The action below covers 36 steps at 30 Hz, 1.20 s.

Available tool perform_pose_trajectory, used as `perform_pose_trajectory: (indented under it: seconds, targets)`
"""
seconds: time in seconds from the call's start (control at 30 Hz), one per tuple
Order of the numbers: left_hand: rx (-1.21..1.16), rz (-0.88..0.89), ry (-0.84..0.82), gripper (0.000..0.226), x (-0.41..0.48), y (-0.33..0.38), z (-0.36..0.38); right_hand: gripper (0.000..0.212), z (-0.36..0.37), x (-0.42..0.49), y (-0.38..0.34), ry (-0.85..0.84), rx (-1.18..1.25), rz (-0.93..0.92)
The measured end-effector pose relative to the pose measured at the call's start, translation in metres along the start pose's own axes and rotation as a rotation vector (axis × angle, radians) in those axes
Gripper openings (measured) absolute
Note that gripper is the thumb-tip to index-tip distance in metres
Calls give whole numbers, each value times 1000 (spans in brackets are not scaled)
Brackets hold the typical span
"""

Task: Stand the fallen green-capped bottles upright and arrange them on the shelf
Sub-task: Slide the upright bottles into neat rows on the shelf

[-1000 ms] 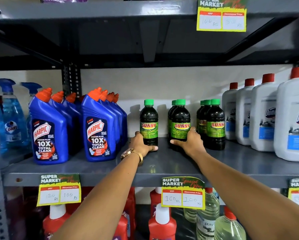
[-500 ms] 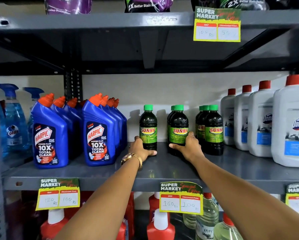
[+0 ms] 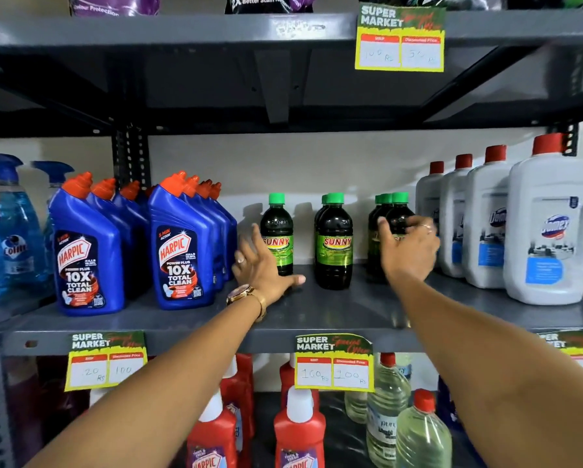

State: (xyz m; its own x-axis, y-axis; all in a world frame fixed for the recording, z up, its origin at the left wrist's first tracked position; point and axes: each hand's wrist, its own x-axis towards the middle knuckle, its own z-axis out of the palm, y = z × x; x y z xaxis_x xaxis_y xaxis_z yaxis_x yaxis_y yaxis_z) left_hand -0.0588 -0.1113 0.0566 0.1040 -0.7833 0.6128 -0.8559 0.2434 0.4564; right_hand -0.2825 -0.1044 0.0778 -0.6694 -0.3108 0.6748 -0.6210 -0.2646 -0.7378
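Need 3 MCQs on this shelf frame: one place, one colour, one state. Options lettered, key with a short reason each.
1. Where do the green-capped bottles stand?
A. Between the blue Harpic bottles and the white jugs
B. On the top shelf
C. Left of the spray bottles

2. What colour are the white jugs' caps?
A. Green
B. Red
C. Blue

3. What state are the visible green-capped bottles in?
A. Lying down
B. Upright
C. Stacked

Key: 1 A, blue bottles stand to their left and jugs to their right on the middle shelf. 2 B, every jug cap shows red. 3 B, all stand with caps up, while the left hand and right hand reach at them.
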Motion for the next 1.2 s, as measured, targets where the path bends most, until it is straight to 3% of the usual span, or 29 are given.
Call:
perform_pose_trajectory:
  seconds: [0.07, 0.13, 0.2, 0.3, 0.4, 0.5, 0.67, 1.2]
  targets:
    - [45, 257, 138, 103, -10, 10, -3, 82, -10, 23, 25, -119, -110, 122]
    - [3, 440, 51, 77, -22, 23, -2, 98, -19, 34, 49, -356, -188, 264]
    - [36, 442, -165, 73, -33, 41, 7, 89, -23, 38, 65, -521, -172, 341]
    - [143, 288, -432, 90, -44, 64, 22, 70, -21, 39, 67, -620, -65, 342]
    - [129, 134, -611, 104, -45, 71, 27, 60, -21, 37, 69, -650, -79, 267]
    - [135, 106, -663, 106, -45, 69, 27, 67, -24, 34, 68, -674, -138, 200]
    - [133, 94, -666, 106, -45, 67, 30, 76, -25, 29, 63, -660, -225, 142]
    - [160, 109, -697, 106, -44, 66, 28, 72, -31, 26, 59, -682, -205, 155]
